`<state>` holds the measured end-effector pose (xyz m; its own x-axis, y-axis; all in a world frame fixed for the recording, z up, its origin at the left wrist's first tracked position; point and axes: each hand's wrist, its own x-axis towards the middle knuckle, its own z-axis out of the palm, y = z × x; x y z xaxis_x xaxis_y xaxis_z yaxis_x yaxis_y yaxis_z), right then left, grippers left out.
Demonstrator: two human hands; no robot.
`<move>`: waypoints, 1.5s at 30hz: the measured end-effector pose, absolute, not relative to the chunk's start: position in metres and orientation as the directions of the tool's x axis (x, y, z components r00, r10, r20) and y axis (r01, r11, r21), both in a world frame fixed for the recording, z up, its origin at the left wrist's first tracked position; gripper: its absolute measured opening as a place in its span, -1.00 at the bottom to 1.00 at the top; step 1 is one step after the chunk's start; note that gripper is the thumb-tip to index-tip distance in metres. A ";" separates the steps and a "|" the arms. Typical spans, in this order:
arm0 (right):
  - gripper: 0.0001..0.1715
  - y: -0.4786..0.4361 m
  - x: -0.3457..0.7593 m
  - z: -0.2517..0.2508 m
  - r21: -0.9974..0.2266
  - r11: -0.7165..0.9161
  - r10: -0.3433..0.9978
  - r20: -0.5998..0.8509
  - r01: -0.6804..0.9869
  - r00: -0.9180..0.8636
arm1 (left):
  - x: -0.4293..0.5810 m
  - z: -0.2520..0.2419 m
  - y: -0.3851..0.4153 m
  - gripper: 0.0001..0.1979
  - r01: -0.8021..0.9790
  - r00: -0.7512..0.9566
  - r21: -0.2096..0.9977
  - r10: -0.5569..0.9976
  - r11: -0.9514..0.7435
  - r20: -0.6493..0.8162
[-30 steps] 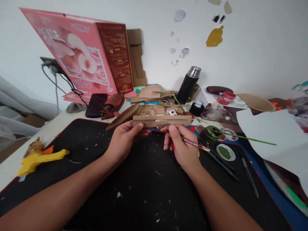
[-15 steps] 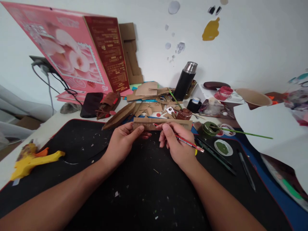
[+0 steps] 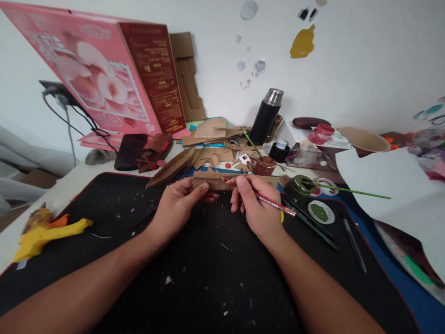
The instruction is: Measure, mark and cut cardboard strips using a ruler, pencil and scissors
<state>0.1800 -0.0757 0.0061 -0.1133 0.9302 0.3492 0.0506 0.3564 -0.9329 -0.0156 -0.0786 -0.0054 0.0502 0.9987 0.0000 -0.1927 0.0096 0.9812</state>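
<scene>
My left hand [image 3: 179, 206] pinches the left end of a narrow brown cardboard strip [image 3: 217, 182] between thumb and fingers, above the black mat. A red pencil [image 3: 273, 203] is gripped in my right hand [image 3: 259, 206], its tip at the strip and its back end sticking out to the right. The right fingers curl close to the strip; whether they also hold it I cannot tell. Just beyond the hands lie cardboard scraps [image 3: 208, 155] and an open jar of brown paint [image 3: 264, 165] with a green stick in it.
A yellow glue gun [image 3: 52, 234] lies at the left of the black mat [image 3: 194, 278]. On the right are a green paint jar [image 3: 301, 185], a lid with green paint [image 3: 321, 212] and pens [image 3: 353, 243]. A black flask [image 3: 267, 116] and pink box [image 3: 104, 79] stand behind.
The strip has tilted slightly, showing more of its face. The right hand and pencil have shifted a touch. The whole view has drifted slightly.
</scene>
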 end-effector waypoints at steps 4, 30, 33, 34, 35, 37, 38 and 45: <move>-0.60 -0.075 0.180 0.005 -0.931 0.361 0.929 0.354 0.047 -0.111 | -0.016 -0.007 -0.078 -0.65 -0.187 0.047 0.982 0.999 0.006 0.003; -0.60 -0.075 0.181 0.009 -0.925 0.361 0.930 0.347 0.121 -0.121 | -0.016 -0.006 -0.079 -0.64 -0.152 0.056 0.988 0.998 -0.021 0.030; -0.59 -0.076 0.180 0.009 -0.923 0.359 0.931 0.345 0.134 -0.120 | -0.016 -0.006 -0.079 -0.64 -0.145 0.056 0.989 0.998 -0.022 0.030; -0.59 -0.076 0.180 0.009 -0.923 0.360 0.931 0.345 0.136 -0.119 | -0.016 -0.005 -0.079 -0.64 -0.142 0.055 0.990 0.998 -0.021 0.029; -0.59 -0.076 0.180 0.009 -0.923 0.361 0.931 0.347 0.137 -0.118 | -0.016 -0.005 -0.079 -0.64 -0.139 0.054 0.990 0.998 -0.020 0.028; -0.59 -0.076 0.181 0.009 -0.921 0.365 0.929 0.351 0.135 -0.116 | -0.016 -0.005 -0.078 -0.64 -0.138 0.051 0.990 0.998 -0.017 0.024; -0.59 -0.076 0.181 0.009 -0.921 0.367 0.929 0.353 0.134 -0.113 | -0.016 -0.006 -0.078 -0.63 -0.139 0.050 0.990 0.998 -0.016 0.023; -0.59 -0.077 0.181 0.010 -0.918 0.369 0.928 0.354 0.144 -0.119 | -0.015 -0.005 -0.079 -0.65 -0.142 0.060 0.990 0.998 -0.014 0.023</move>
<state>0.1809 -0.0769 0.0095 -0.1186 0.9276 0.3543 0.1438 0.3691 -0.9182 -0.0153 -0.0789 -0.0048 0.0598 0.9980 0.0229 -0.1423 -0.0142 0.9897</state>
